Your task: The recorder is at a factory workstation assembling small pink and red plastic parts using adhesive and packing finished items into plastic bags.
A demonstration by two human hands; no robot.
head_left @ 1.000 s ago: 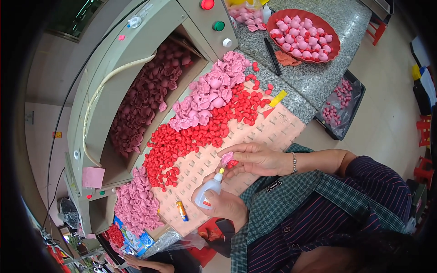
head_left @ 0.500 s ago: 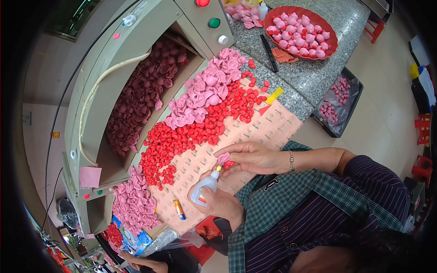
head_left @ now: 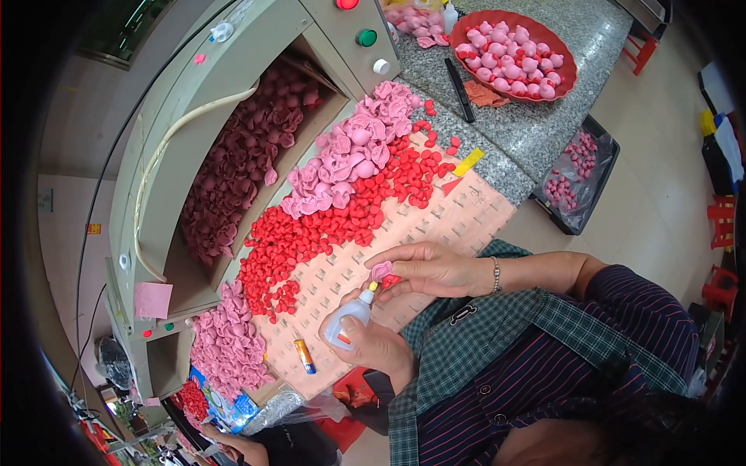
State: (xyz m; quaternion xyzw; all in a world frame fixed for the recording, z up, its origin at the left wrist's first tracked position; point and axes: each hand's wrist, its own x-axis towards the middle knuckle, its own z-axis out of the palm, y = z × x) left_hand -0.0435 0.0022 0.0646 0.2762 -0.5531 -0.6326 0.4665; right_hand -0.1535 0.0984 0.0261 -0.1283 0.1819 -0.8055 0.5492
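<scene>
My left hand point(head_left: 381, 351) is wrapped around a translucent white squeeze bottle point(head_left: 353, 313) with a yellow nozzle. The nozzle tip is right at the lower edge of a small pink cupped piece point(head_left: 381, 270); whether it touches cannot be made out. Fingers of my right hand point(head_left: 435, 270) pinch that pink piece, and a red bit point(head_left: 391, 280) shows beside it at the fingertips. Both hands are over a pale pink mat with slits point(head_left: 412, 229). A small orange and blue tube point(head_left: 305, 356) lies on the mat near the bottle.
Heaps of red pieces point(head_left: 311, 237) and pink pieces point(head_left: 361, 136) line the mat's far side, before a grey machine point(head_left: 148, 186) filled with more pink pieces. On the granite counter point(head_left: 528, 128) are a red bowl point(head_left: 569, 70) of pink balls and a black bar point(head_left: 458, 89). Another person's arm point(head_left: 241, 446) shows at lower left.
Hardly anything differs. The pink piece has turned slightly in my right fingers, showing more of its hollow, and the bottle has shifted a touch.
</scene>
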